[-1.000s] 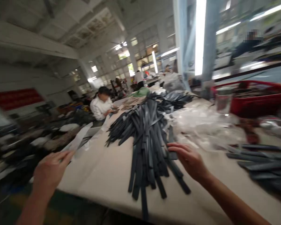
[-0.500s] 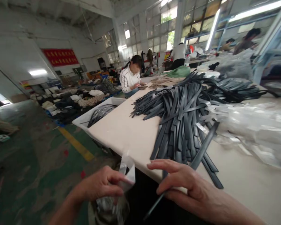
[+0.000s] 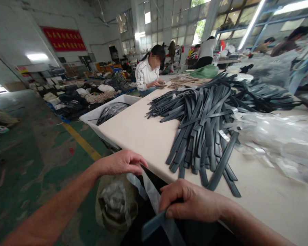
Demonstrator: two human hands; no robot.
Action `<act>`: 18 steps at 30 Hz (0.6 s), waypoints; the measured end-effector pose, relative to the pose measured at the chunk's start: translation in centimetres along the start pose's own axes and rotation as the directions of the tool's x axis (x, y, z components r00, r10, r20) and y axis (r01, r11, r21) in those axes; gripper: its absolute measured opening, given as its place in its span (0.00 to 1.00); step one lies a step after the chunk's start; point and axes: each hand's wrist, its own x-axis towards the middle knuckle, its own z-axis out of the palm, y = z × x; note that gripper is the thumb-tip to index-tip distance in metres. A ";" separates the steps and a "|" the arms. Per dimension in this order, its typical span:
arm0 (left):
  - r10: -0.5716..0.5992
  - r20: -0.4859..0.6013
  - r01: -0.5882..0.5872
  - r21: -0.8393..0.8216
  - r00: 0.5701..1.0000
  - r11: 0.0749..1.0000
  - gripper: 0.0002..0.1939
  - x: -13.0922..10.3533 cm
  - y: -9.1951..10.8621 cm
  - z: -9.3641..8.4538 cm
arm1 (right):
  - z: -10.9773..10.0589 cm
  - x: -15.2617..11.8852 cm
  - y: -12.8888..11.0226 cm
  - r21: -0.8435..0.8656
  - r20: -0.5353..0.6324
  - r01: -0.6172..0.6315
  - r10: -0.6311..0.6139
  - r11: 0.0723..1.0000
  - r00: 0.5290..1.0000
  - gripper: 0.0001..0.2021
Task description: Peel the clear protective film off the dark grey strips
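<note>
My left hand (image 3: pixel 120 163) is closed in a pinch on a whitish translucent plastic strip (image 3: pixel 151 189), just off the table's near edge. That strip slants down to my right hand (image 3: pixel 192 200), which is closed around a flat dark grey strap (image 3: pixel 153 225). The strap's end sticks out to the lower left below my fingers, and more translucent plastic hangs beside it. Whether the plastic wraps the strap inside my right hand is hidden. Close ahead, a heap of similar dark straps (image 3: pixel 202 133) spreads over the cream table (image 3: pixel 133 130).
Crumpled clear plastic (image 3: pixel 277 136) covers the table's right side. Below my left hand, an olive sack (image 3: pixel 102 201) holds plastic scraps. A white bin (image 3: pixel 88 119) of dark strips adjoins the table's left edge. A person in white (image 3: pixel 145 73) sits farther along; others work behind.
My left hand has risen, and the plastic it holds now stretches toward my right hand. My right hand has turned inward and moved lower left, bringing the strap's flat end into view.
</note>
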 end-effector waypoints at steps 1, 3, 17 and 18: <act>0.008 -0.205 0.004 0.054 0.979 0.999 0.14 0.2 -0.9 0.4 | -0.1 0.1 0.5 0.068 -0.062 -0.039 0.043 0.997 0.997 0.13; 0.010 -0.519 0.070 0.135 0.855 0.988 0.11 0.2 -2.7 1.7 | -0.2 0.2 1.5 0.165 -0.205 -0.096 0.129 0.982 0.970 0.15; -0.189 -0.083 0.112 -0.556 0.978 0.824 0.12 -1.6 -1.5 18.3 | -0.4 2.1 2.8 -0.114 -0.467 -0.239 0.160 0.964 0.870 0.13; -0.181 -0.076 0.108 -0.561 0.980 0.821 0.11 -1.5 -1.5 18.5 | -0.4 2.1 2.8 -0.124 -0.466 -0.246 0.162 0.961 0.870 0.12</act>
